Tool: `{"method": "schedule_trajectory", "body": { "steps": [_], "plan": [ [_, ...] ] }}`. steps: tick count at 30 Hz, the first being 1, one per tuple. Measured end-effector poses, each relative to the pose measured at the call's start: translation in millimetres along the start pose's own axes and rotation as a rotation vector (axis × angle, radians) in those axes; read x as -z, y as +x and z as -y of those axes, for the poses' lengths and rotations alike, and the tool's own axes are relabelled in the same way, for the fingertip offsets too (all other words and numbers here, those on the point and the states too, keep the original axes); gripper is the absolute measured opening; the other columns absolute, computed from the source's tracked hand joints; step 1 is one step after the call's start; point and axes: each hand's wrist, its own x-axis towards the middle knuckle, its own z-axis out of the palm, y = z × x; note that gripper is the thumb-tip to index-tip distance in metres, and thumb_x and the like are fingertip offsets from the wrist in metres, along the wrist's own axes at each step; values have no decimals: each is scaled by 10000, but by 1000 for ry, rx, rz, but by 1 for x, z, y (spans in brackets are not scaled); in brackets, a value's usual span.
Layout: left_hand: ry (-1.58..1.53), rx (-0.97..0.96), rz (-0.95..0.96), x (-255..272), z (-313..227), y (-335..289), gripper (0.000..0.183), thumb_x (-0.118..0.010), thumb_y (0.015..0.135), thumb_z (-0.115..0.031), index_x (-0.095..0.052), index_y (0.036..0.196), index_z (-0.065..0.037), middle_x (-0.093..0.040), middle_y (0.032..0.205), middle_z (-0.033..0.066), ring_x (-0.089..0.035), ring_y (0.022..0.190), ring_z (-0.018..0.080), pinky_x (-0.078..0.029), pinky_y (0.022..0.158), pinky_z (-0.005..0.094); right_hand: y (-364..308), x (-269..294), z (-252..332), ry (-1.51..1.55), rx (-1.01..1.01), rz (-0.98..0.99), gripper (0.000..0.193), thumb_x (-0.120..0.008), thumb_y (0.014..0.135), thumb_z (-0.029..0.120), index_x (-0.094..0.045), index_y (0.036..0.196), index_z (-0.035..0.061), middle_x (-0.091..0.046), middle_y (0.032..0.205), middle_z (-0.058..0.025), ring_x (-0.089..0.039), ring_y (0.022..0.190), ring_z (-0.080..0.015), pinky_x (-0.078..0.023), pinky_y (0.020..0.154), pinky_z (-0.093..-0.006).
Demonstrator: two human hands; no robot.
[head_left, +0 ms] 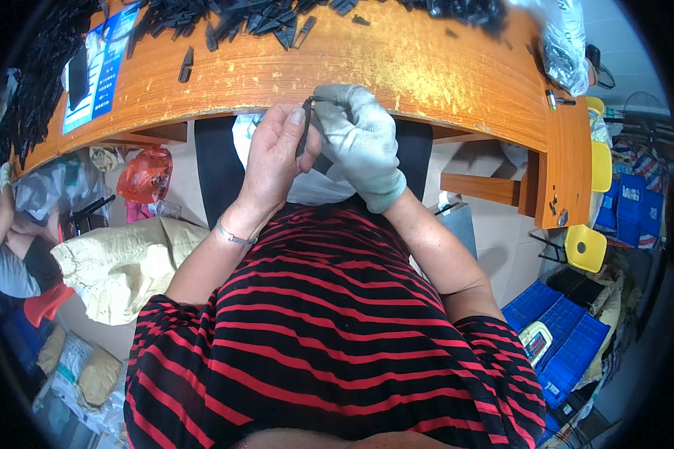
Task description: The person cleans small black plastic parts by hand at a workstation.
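My bare left hand (278,148), with a bracelet at the wrist, pinches a narrow black plastic piece (305,126) between thumb and fingers. The piece points upward, just in front of the table's near edge. My right hand (363,138) wears a pale grey glove. Its thumb and forefinger close on the upper end of the same piece, and the fingertips hide part of that end. Similar black plastic pieces lie in a pile (254,16) across the far side of the wooden table (337,75). One loose piece (186,65) lies apart on the left.
A blue-and-white sheet (111,75) with a dark flat object (77,78) on it lies left. Clear plastic wrapping (565,49) is at the far right. A brown paper sack (127,262) and a red bag (144,176) stand below left; yellow stools (586,248) at right. Another person's arm (6,202) shows at far left.
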Motion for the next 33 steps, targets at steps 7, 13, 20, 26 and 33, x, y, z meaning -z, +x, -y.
{"method": "schedule_trajectory", "body": {
  "steps": [7,13,20,26,33],
  "plan": [
    [75,-32,-17,0,-1,-2,235,-435,1102,-251,-500,1089,-26,-563,695,27,-439,525,69,-360,487,209,3,2,-5,-95,16,87,230,-712,956,134,-675,1124,-19,-733,919,-81,-680,825,-113,-562,731,-269],
    [103,-106,-53,1,7,-1,205,-444,1096,-215,-499,1068,-20,-525,653,1,-419,527,58,-343,493,213,6,3,9,-339,116,122,252,-715,931,173,-681,1106,-6,-729,882,-165,-735,797,-216,-579,696,-315],
    [175,-195,-171,4,32,5,192,-491,1081,-183,-528,960,-38,-467,649,-55,-380,573,28,-317,513,215,16,4,6,-878,508,326,131,-647,883,135,-606,893,11,-653,684,-146,-684,601,-327,-529,513,-400],
    [45,-16,-239,2,42,4,247,-503,1080,-198,-539,873,-67,-451,653,-65,-371,567,33,-318,505,228,7,3,-4,-862,448,392,146,-621,891,167,-590,876,25,-652,683,-165,-679,627,-354,-526,550,-447],
    [-40,33,-122,-9,25,10,240,-530,1073,-237,-564,929,-48,-496,691,-44,-391,571,38,-339,511,215,1,13,12,-854,259,241,154,-636,913,168,-604,905,17,-677,724,-181,-689,682,-390,-544,602,-469]
  ]
}}
